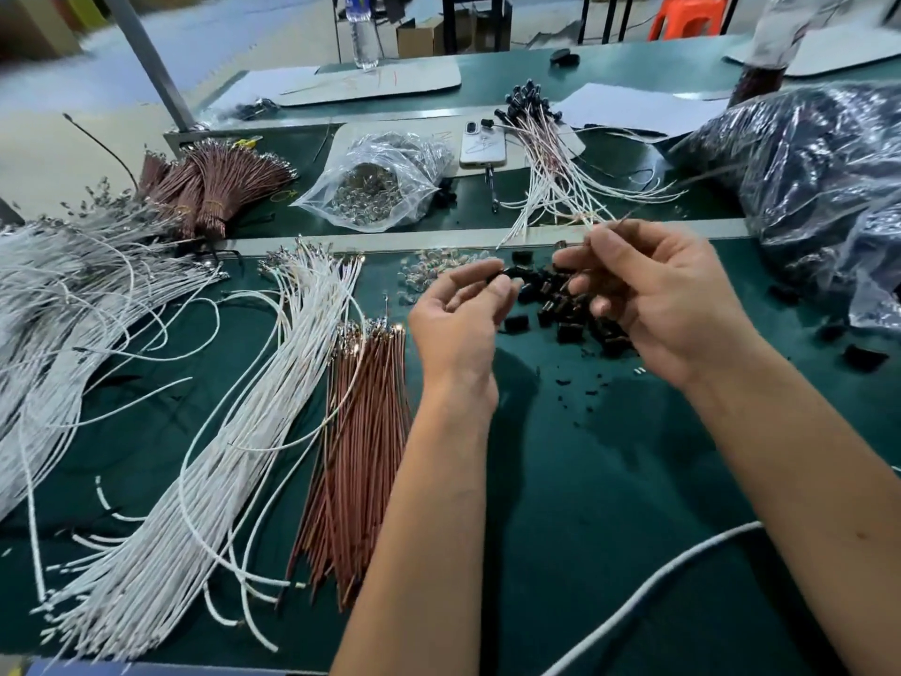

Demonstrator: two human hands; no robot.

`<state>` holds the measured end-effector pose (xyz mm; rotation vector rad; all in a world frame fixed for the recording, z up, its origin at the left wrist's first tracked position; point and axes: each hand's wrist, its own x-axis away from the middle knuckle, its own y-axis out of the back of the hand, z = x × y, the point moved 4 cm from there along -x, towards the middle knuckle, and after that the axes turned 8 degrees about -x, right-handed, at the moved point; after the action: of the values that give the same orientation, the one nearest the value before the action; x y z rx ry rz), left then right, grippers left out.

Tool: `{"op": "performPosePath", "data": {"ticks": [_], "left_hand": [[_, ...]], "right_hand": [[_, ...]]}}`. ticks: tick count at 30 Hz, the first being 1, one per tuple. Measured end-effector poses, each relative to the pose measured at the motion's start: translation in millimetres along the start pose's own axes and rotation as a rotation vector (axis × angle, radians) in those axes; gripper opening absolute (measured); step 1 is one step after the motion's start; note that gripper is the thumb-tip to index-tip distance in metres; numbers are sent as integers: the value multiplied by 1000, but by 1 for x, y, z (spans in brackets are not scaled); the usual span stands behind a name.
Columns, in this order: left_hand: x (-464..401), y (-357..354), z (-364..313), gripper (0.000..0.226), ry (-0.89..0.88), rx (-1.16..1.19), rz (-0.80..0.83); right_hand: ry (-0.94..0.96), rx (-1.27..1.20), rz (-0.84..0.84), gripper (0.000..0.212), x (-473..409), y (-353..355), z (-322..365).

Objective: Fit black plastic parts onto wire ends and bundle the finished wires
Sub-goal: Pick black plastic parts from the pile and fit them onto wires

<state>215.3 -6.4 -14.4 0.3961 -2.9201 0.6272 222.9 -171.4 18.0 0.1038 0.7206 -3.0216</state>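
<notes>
Both hands raised over the green table (609, 480). Left hand (458, 324) pinches one black plastic part (509, 274) between thumb and fingertips. Right hand (668, 295) pinches a thin wire (653, 200), motion-blurred, apparently brown, running up to the far right. Loose black parts pile (565, 314) lies beneath the hands. White wires (234, 431) and brown wires (361, 431) lie to the left; finished wires (551, 153) far centre.
</notes>
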Motion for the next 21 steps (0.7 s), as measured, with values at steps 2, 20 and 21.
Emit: {"op": "performPosePath", "data": {"ticks": [2,20,21], "left_hand": [[0,-4,10,19,-6,-32,56],[-5,-9,28,17,-56,-101,196],[-5,-9,29,15,-57,-112,194]], "right_hand": [[37,-29,-44,10,3,12,-5],[248,64,-159,9,6,30,-26],[250,69,-156,9,6,29,-26]]}}
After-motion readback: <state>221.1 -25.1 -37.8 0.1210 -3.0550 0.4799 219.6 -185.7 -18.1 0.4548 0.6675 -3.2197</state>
